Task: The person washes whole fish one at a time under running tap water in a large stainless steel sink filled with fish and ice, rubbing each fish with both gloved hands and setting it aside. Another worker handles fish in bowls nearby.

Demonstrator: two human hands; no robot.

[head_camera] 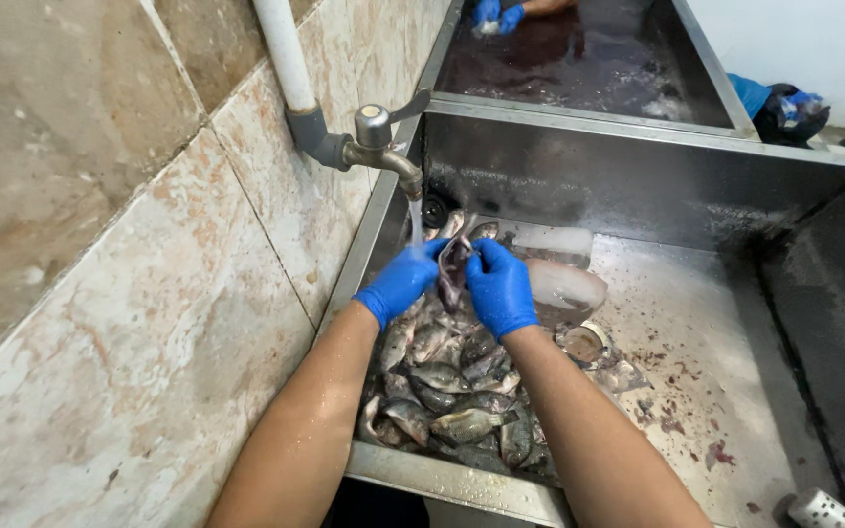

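Right now both gloved hands, left hand (400, 282) and right hand (499, 287), have fingers clamped on an upright fish (454, 270) between them, beside the tap's stream (416, 221)

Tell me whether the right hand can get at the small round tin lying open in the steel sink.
Probably yes: the right hand grips a fish under the tap, but the tin lies just beside its wrist, uncovered.

Blue gloves (501, 286), silvery-grey fish (454, 269), beige-brown marbled wall tiles (100, 293)
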